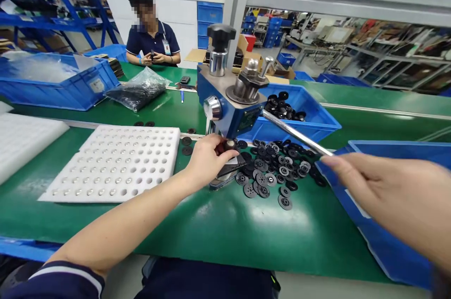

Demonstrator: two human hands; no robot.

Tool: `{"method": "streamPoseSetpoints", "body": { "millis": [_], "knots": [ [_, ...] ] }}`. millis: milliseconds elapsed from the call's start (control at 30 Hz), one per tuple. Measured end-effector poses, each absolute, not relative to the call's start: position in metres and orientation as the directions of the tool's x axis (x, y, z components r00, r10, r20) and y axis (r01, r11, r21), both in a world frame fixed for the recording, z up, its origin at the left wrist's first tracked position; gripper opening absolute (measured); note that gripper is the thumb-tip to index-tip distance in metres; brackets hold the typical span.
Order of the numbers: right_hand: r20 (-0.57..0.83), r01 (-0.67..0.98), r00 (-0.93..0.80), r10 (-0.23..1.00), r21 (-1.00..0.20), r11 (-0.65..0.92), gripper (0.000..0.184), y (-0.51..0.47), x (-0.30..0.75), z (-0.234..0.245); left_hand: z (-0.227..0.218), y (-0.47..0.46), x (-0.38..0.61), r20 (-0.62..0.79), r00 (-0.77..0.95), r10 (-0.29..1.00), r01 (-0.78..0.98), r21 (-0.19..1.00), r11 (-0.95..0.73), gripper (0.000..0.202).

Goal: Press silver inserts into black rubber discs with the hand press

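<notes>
A blue hand-lever press (pixel 225 102) with a black knob on top stands on the green bench in front of me. My right hand (pixel 366 181) is wrapped round the end of its metal lever (pixel 299 132), which slants down to the right. Under the press head, my left hand (pixel 211 158) has thumb and fingers closed at a small dark part on the press base (pixel 223 179); the fingers mostly hide that part. Right of the base lies a loose heap of black plastic discs (pixel 262 179). To the left is a white foam tray (pixel 98 163) with small metal pieces in many of its holes.
A blue bin (pixel 299 125) with black parts stands behind the press, another blue bin (pixel 398 224) at the right edge. A plastic bag of black parts (pixel 139 90) and a blue crate (pixel 59 83) lie at back left. A co-worker (pixel 153 41) sits across the bench.
</notes>
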State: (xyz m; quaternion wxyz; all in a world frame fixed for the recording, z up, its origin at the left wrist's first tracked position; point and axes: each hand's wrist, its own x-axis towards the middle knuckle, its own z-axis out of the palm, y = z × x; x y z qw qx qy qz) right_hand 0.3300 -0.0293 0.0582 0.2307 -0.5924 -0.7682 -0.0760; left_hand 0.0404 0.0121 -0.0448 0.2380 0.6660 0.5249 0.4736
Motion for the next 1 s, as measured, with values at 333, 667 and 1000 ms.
{"method": "streamPoseSetpoints", "body": {
  "millis": [333, 667, 1000],
  "knots": [
    [0.596, 0.879, -0.300, 0.745, -0.131, 0.459, 0.054, -0.020, 0.313, -0.017, -0.045, 0.010, 0.044, 0.316, -0.022, 0.948, 0.359, 0.888, -0.288, 0.014],
    [0.770, 0.907, -0.284, 0.571, 0.022, 0.421, 0.047, -0.022, 0.301, -0.020, -0.042, 0.012, 0.045, 0.329, -0.086, 0.940, 0.353, 0.893, -0.280, 0.020],
    [0.919, 0.652, 0.188, 0.346, -0.381, 0.655, 0.042, -0.061, 0.291, 0.040, -0.049, -0.059, 0.048, 0.243, -0.067, 0.968, -0.017, 0.969, -0.245, 0.016]
  ]
}}
